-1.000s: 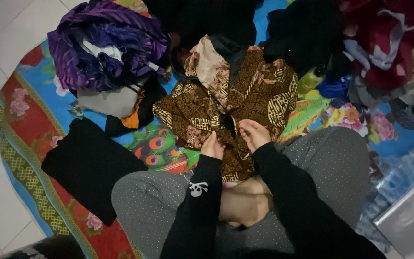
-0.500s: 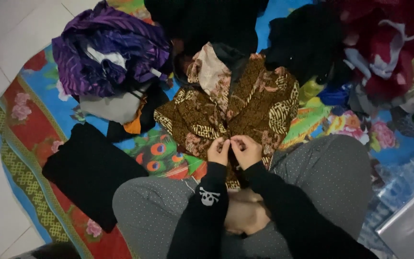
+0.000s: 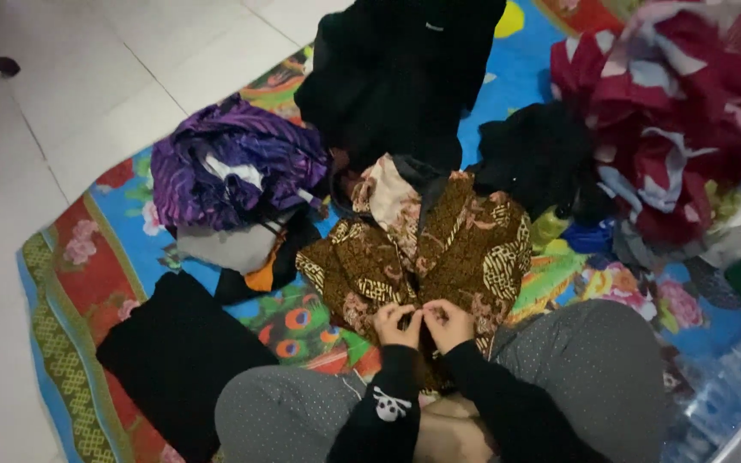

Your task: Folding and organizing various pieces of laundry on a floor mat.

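A person sits cross-legged at the near edge of a bright flowered mat (image 3: 62, 291) spread on a white tile floor (image 3: 70, 77). The left hand (image 3: 398, 324) and the right hand (image 3: 449, 323) meet, fingertips touching, both pinched shut on the front of a brown patterned shirt (image 3: 465, 249) that lies flat on the mat just ahead of the knees, its collar pointing toward the far edge. A folded black cloth (image 3: 177, 351) lies near the left knee at the mat's left side. Beyond it sits a crumpled purple garment (image 3: 233, 167). A black pile (image 3: 396, 69) rests at the far edge, and a red and white heap (image 3: 671, 111) fills the far right corner.
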